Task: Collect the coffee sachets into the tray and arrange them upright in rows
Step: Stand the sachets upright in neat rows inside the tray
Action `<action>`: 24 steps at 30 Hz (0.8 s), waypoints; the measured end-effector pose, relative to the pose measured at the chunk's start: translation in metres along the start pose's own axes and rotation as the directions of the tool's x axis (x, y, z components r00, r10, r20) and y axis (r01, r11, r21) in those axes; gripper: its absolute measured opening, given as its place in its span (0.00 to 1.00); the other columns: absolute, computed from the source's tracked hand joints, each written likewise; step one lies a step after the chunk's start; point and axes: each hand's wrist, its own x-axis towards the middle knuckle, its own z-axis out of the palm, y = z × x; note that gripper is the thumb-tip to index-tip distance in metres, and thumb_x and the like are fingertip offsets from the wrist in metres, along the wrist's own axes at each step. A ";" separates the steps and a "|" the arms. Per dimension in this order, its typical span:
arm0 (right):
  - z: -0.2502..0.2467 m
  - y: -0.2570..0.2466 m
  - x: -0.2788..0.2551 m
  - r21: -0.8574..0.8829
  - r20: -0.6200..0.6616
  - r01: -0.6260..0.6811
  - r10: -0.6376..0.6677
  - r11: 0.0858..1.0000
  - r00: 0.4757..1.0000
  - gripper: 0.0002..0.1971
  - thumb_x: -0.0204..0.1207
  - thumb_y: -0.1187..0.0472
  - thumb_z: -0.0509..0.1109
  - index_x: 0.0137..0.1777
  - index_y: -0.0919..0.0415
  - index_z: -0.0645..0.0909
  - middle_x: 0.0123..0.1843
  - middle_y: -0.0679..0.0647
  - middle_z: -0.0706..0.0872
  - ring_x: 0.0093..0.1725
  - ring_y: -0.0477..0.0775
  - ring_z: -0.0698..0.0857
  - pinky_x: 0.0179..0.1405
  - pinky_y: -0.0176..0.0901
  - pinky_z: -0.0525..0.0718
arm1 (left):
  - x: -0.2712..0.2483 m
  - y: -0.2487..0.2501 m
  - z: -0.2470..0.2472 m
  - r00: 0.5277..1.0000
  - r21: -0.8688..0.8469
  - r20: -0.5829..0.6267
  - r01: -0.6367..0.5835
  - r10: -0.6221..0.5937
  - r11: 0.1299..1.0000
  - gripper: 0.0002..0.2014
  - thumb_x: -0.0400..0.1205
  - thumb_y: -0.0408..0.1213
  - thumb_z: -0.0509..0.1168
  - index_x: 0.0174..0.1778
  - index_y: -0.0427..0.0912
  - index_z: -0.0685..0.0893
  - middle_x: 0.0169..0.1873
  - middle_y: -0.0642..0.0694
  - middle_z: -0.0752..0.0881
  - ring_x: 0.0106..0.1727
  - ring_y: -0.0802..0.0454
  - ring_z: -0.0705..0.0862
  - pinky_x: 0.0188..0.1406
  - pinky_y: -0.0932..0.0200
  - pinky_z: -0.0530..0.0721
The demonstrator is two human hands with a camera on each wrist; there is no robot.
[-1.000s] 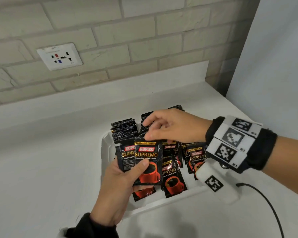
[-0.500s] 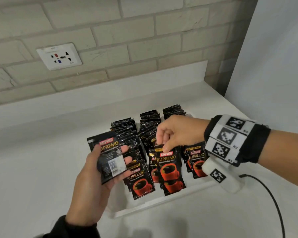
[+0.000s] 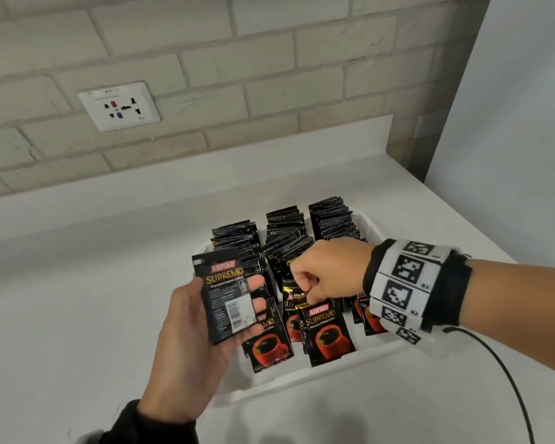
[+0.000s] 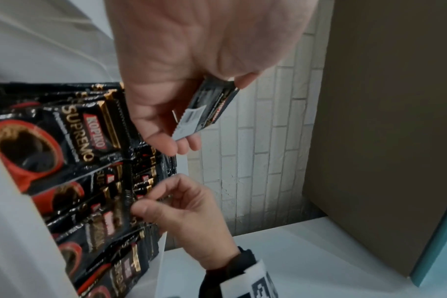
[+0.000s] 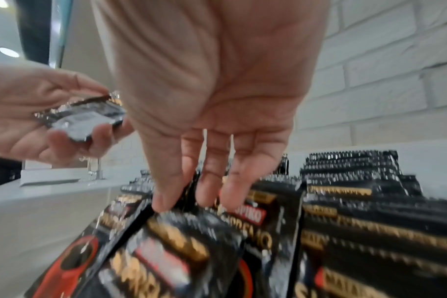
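A white tray (image 3: 305, 378) on the counter holds three rows of black coffee sachets (image 3: 285, 225). The rear ones stand upright and the front ones lean back with their faces showing. My left hand (image 3: 253, 294) hovers at the tray's left front and grips one sachet (image 3: 223, 299), barcode side up; the left wrist view shows the same sachet (image 4: 207, 108). My right hand (image 3: 305, 293) is over the middle row and pinches the top edge of the front sachet (image 3: 326, 331) there. The right wrist view shows the fingertips (image 5: 163, 201) on that sachet's top (image 5: 191, 231).
A brick wall with a white socket plate (image 3: 119, 105) runs behind the white counter (image 3: 77, 315). A grey panel (image 3: 510, 123) stands at the right. A black cable (image 3: 494, 363) trails from my right wrist across the counter, near the tray's right front corner.
My right hand took the front sachet from the two in my left hand and lowered it into the middle row. My left hand drew back left and turned its remaining sachet barcode side up.
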 end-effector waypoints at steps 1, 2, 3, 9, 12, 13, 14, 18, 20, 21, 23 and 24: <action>-0.003 0.000 -0.001 -0.008 -0.028 0.002 -0.003 1.000 1.000 0.06 0.75 0.53 0.70 0.41 0.50 0.75 0.35 0.40 0.76 0.37 0.39 0.75 0.34 0.35 0.72 | 0.000 -0.002 0.000 1.000 0.003 0.003 0.009 -0.009 1.000 0.23 0.84 0.47 0.45 0.56 0.41 0.83 0.51 0.36 0.89 0.38 0.47 0.88 0.30 0.58 0.87; -0.006 0.001 -0.003 0.009 -0.067 0.005 -0.004 1.000 0.998 0.05 0.76 0.52 0.69 0.42 0.50 0.76 0.39 0.40 0.78 0.41 0.41 0.77 0.37 0.35 0.73 | 0.001 -0.003 0.000 1.000 0.019 -0.001 0.010 -0.010 1.000 0.22 0.84 0.45 0.46 0.55 0.41 0.83 0.51 0.36 0.89 0.38 0.48 0.87 0.30 0.58 0.86; -0.011 0.001 -0.005 0.063 -0.111 0.000 0.007 0.998 0.994 0.05 0.77 0.51 0.67 0.43 0.50 0.77 0.42 0.41 0.81 0.43 0.42 0.79 0.41 0.36 0.76 | 0.001 -0.004 0.001 1.000 0.048 -0.009 0.001 -0.001 0.999 0.20 0.84 0.44 0.47 0.56 0.41 0.83 0.50 0.37 0.90 0.39 0.48 0.86 0.32 0.57 0.85; -0.040 -0.010 -0.017 0.802 -0.075 -0.035 0.160 0.597 0.984 0.17 0.77 0.45 0.61 0.53 0.57 0.80 0.38 0.51 0.85 0.34 0.47 0.82 0.30 0.35 0.81 | 0.004 -0.009 0.013 0.985 0.428 0.092 -0.171 0.146 0.887 0.27 0.70 0.49 0.72 0.65 0.63 0.74 0.56 0.61 0.83 0.49 0.71 0.84 0.41 0.73 0.82; -0.043 -0.016 -0.016 0.845 -0.052 -0.010 0.101 0.535 0.994 0.13 0.74 0.53 0.68 0.54 0.59 0.80 0.41 0.54 0.86 0.33 0.47 0.83 0.27 0.33 0.82 | 0.007 -0.010 0.021 0.938 0.665 0.154 -0.330 0.310 0.669 0.31 0.69 0.51 0.69 0.66 0.73 0.65 0.58 0.66 0.75 0.61 0.71 0.76 0.66 0.63 0.76; -0.044 -0.016 -0.016 0.847 -0.061 0.004 0.090 0.532 0.994 0.10 0.74 0.58 0.70 0.53 0.60 0.80 0.40 0.54 0.87 0.32 0.46 0.83 0.26 0.32 0.82 | 0.007 -0.011 0.023 0.920 0.704 0.181 -0.369 0.349 0.607 0.32 0.68 0.51 0.66 0.66 0.75 0.62 0.57 0.66 0.72 0.64 0.69 0.73 0.69 0.60 0.73; -0.045 -0.016 -0.016 0.843 -0.075 0.015 0.089 0.538 0.993 0.08 0.73 0.62 0.71 0.51 0.60 0.80 0.39 0.53 0.87 0.30 0.45 0.84 0.24 0.31 0.81 | 0.007 -0.011 0.025 0.902 0.726 0.210 -0.402 0.376 0.558 0.32 0.68 0.50 0.65 0.65 0.76 0.60 0.57 0.67 0.71 0.65 0.67 0.71 0.69 0.61 0.71; -0.058 -0.006 -0.025 0.759 -0.176 0.048 0.134 0.650 0.975 0.06 0.73 0.67 0.72 0.45 0.56 0.79 0.37 0.49 0.86 0.29 0.42 0.84 0.23 0.30 0.81 | 0.006 -0.009 0.027 0.870 0.738 0.266 -0.461 0.415 0.493 0.31 0.71 0.50 0.70 0.63 0.76 0.62 0.56 0.66 0.70 0.61 0.66 0.72 0.60 0.66 0.71; -0.068 0.004 -0.033 0.689 -0.258 0.063 0.164 0.722 0.952 0.07 0.73 0.65 0.72 0.44 0.52 0.79 0.38 0.49 0.87 0.32 0.44 0.84 0.24 0.31 0.81 | 0.006 -0.005 0.019 0.850 0.749 0.263 -0.478 0.456 0.459 0.33 0.64 0.58 0.68 0.64 0.76 0.62 0.58 0.68 0.72 0.62 0.64 0.72 0.61 0.64 0.71; -0.073 0.010 -0.038 0.649 -0.297 0.060 0.180 0.758 0.938 0.07 0.73 0.64 0.72 0.43 0.51 0.79 0.38 0.47 0.86 0.31 0.42 0.83 0.25 0.31 0.81 | 0.006 -0.001 0.015 0.848 0.750 0.249 -0.475 0.469 0.461 0.33 0.62 0.61 0.65 0.64 0.77 0.62 0.58 0.69 0.74 0.62 0.65 0.73 0.60 0.65 0.73; -0.080 0.025 -0.049 0.576 -0.356 0.037 0.210 0.817 0.911 0.07 0.73 0.63 0.72 0.43 0.49 0.80 0.37 0.46 0.85 0.29 0.37 0.80 0.26 0.32 0.81 | 0.006 0.004 0.003 0.849 0.740 0.231 -0.471 0.476 0.480 0.31 0.61 0.63 0.63 0.63 0.79 0.69 0.56 0.71 0.77 0.57 0.70 0.76 0.53 0.70 0.75; -0.082 0.033 -0.055 0.551 -0.365 0.020 0.219 0.834 0.905 0.06 0.73 0.62 0.72 0.43 0.50 0.81 0.38 0.47 0.85 0.29 0.37 0.79 0.26 0.31 0.80 | 0.004 0.006 -0.003 0.856 0.736 0.226 -0.463 0.466 0.494 0.28 0.60 0.63 0.63 0.60 0.80 0.73 0.55 0.70 0.79 0.55 0.70 0.78 0.50 0.71 0.76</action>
